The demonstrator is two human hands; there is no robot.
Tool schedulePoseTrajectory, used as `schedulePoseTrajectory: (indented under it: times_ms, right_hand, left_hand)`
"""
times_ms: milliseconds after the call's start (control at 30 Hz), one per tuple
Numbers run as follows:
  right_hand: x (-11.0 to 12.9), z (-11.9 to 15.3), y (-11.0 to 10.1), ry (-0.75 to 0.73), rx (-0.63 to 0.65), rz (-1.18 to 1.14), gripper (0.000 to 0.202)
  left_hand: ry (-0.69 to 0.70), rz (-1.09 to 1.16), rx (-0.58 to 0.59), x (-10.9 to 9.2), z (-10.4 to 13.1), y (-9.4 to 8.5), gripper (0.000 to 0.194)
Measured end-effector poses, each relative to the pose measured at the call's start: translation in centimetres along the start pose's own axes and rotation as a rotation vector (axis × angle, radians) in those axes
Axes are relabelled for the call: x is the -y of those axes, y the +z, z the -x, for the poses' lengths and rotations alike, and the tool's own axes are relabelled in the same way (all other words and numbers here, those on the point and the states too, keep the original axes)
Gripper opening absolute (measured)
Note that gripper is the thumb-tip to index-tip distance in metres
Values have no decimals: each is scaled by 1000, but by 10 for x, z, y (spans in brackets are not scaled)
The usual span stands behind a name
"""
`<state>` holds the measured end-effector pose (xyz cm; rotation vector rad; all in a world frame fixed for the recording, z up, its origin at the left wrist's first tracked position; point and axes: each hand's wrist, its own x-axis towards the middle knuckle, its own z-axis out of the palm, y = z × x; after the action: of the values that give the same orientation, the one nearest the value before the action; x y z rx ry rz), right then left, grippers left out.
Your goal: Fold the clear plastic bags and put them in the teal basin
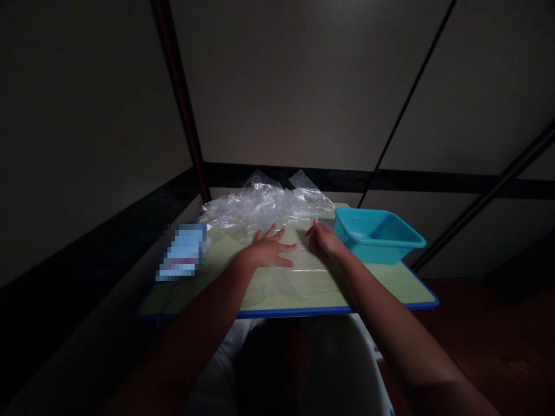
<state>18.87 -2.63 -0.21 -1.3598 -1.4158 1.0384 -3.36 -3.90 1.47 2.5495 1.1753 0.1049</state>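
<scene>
A thin, clear plastic bag (277,283) lies flattened on the light-green tabletop. My left hand (269,252) rests palm down on it with the fingers spread. Just to the right, my right hand (324,238) is closed, its fingers curled together over the plastic. Whatever its fingertips grip, if anything, is hidden. Beyond both hands spreads a crumpled heap of clear plastic bags (264,199), reaching the far edge of the table.
A turquoise plastic basin (381,253) stands on the right side of the table (407,292), close beside my right wrist. At the left edge is a blurred-out blue object (182,251). Wall panels (286,86) rise behind the table.
</scene>
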Motion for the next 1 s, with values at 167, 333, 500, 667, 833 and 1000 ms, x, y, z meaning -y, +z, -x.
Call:
schedulePoseTrajectory:
  times_ms: [167, 333, 500, 667, 833, 1000]
  right_hand:
    - [-1, -3, -2, -38, -53, -7, 59]
    - [9, 6, 5, -31, 121, -241, 51]
    - [13, 10, 9, 40, 182, -334, 47]
    - [9, 4, 5, 69, 101, -199, 51]
    - [0, -5, -2, 53, -26, -5, 62]
    - [-6, -9, -6, -75, -111, 193, 71]
  left_hand:
    - [-13, 0, 21, 2, -1, 2, 71]
    - [15, 7, 6, -1, -1, 1, 63]
    - [19, 8, 21, -3, 0, -1, 50]
    - [14, -13, 29, -1, 0, 1, 54]
    - [20, -42, 37, 4, -3, 4, 57]
    - [18, -84, 31, 5, -4, 6, 57]
